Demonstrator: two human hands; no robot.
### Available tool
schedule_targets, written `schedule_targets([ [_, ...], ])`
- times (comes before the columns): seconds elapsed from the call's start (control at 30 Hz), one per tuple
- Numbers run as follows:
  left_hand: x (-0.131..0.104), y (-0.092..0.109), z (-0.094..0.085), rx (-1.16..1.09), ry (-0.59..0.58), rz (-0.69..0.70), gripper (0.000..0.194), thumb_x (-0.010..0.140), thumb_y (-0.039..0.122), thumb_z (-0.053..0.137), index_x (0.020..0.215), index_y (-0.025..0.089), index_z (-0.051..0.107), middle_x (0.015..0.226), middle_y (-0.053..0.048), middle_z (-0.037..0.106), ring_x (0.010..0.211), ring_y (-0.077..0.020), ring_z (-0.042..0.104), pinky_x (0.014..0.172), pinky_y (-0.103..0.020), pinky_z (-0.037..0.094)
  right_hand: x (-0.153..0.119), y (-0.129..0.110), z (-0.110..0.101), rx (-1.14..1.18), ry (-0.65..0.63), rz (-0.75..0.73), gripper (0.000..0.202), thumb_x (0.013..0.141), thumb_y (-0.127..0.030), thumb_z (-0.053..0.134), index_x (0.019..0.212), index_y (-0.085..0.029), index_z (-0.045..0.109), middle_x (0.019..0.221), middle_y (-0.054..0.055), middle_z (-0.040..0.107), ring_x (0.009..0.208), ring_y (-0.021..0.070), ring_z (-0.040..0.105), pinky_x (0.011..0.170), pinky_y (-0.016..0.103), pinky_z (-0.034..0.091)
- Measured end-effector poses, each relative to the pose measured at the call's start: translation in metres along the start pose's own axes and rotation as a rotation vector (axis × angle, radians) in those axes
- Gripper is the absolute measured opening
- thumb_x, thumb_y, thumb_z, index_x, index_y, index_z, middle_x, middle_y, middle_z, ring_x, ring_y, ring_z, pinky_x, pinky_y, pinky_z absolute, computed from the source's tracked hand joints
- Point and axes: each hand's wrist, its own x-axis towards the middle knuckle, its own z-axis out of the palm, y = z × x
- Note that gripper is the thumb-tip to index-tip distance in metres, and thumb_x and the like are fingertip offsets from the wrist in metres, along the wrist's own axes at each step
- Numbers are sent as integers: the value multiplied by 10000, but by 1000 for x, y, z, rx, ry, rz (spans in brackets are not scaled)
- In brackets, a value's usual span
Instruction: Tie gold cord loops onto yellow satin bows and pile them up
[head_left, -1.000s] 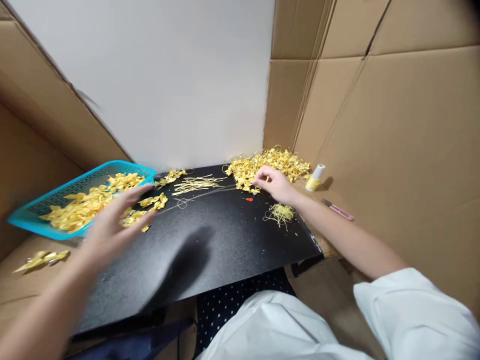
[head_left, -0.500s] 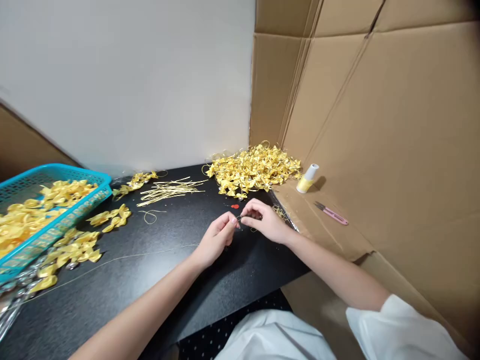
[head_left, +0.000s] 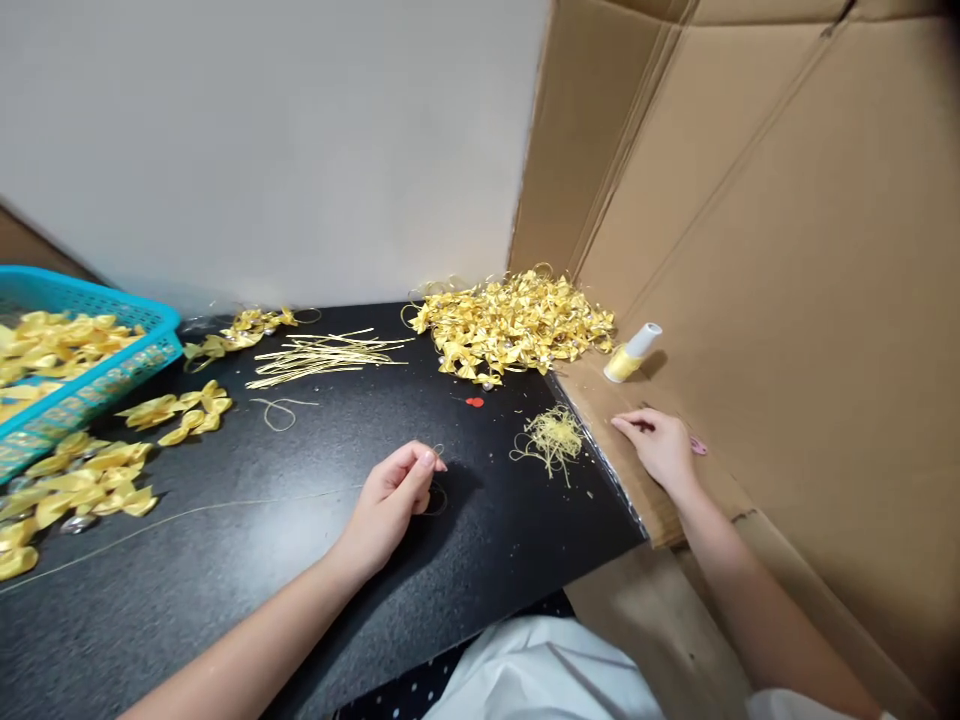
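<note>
My left hand (head_left: 394, 495) is closed in a pinch on a thin gold cord (head_left: 437, 500), which loops out by the fingertips. A long strand of this cord trails left across the black table. My right hand (head_left: 660, 445) is over the cardboard at the right, thumb and forefinger tips together. Beneath it lie pink thread snips (head_left: 699, 446), mostly covered, with one pink end showing. Whether the fingers grip the snips or anything else is hidden. Between my hands sits a tangle of gold cord scraps (head_left: 553, 438), with a small red piece (head_left: 475, 402) further back.
A heap of yellow ribbon bows (head_left: 517, 325) stands against the back corner, beside a thread spool (head_left: 634, 352). Cut gold cords (head_left: 326, 358) lie at back left. More bows (head_left: 82, 480) lie near a blue basket (head_left: 154, 325) of bows. Cardboard walls (head_left: 787, 250) enclose the right side.
My right hand has left the left hand's fingertips and moved right, over the snips. My left hand keeps its pinch on the cord. The view has shifted, uncovering the scraps.
</note>
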Motion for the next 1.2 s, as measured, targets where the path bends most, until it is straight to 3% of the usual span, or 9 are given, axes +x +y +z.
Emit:
schedule_targets([
  [0.17,-2,5,2,-14,17,13,467,783,630,615,786,167,555,525,91,242,476,-59,189,446,-174,181,4,-9,-12,176,50,79,338,638,-502,734,726,-176,761,814,100,767,709,228,691,677,348,545],
  [0.3,-4,5,3,-6,19,23,446,808,611,597,796,166,567,523,89,240,475,-61,202,449,-175,191,3,-66,-11,374,44,59,255,623,-421,788,742,-197,767,776,72,767,734,220,714,686,333,581],
  [0.43,-5,4,5,25,16,34,439,823,603,580,807,165,582,516,85,262,473,-67,224,452,-181,204,-21,-143,27,533,-440,-80,219,663,-373,784,794,-198,784,739,63,764,667,192,710,649,306,577],
  [0.53,-5,5,4,27,43,54,421,842,592,559,828,172,584,519,82,282,472,-73,233,452,-192,207,-39,-176,67,685,-676,-138,195,693,-370,770,775,-194,783,745,58,765,673,180,706,675,302,572],
  [0.7,-6,11,0,153,64,168,375,910,514,495,776,174,579,588,44,406,524,-88,307,502,-211,271,-49,-178,101,900,-736,-25,224,679,-405,788,764,-199,775,702,39,750,635,160,692,661,292,568],
  [0.93,-10,14,1,296,-1,215,339,960,411,433,753,171,553,703,9,540,636,-111,443,618,-231,346,-54,-168,101,970,-831,61,196,676,-385,805,755,-208,772,685,22,738,641,142,677,687,282,557],
  [1.2,-10,16,0,384,-41,210,376,965,424,399,721,168,530,643,23,484,614,-112,426,605,-238,327,-57,-167,99,829,-797,-98,219,756,-397,734,712,-182,725,693,28,713,673,147,642,691,284,512],
])
